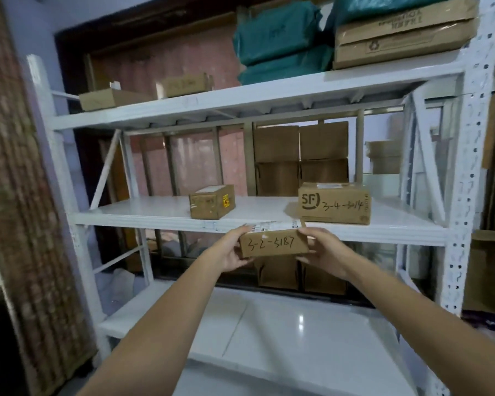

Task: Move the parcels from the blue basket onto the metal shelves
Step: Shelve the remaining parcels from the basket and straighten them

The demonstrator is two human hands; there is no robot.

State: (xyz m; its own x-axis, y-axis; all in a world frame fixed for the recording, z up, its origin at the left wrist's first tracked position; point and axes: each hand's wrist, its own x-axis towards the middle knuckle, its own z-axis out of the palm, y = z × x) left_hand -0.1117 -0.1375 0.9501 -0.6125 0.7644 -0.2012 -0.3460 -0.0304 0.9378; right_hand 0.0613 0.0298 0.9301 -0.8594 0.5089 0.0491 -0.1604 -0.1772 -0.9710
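A small brown cardboard parcel marked "3-2-5187" is held between both hands, level with the front edge of the middle shelf of the white metal rack. My left hand grips its left end and my right hand grips its right end. On the middle shelf stand a small brown box and a larger box marked "SF 3-4-". The blue basket is not in view.
The top shelf carries two flat boxes at the left, green wrapped bundles and a big carton at the right. The bottom shelf is a glossy white board. Stacked cartons stand behind the rack. A brick pillar rises on the left.
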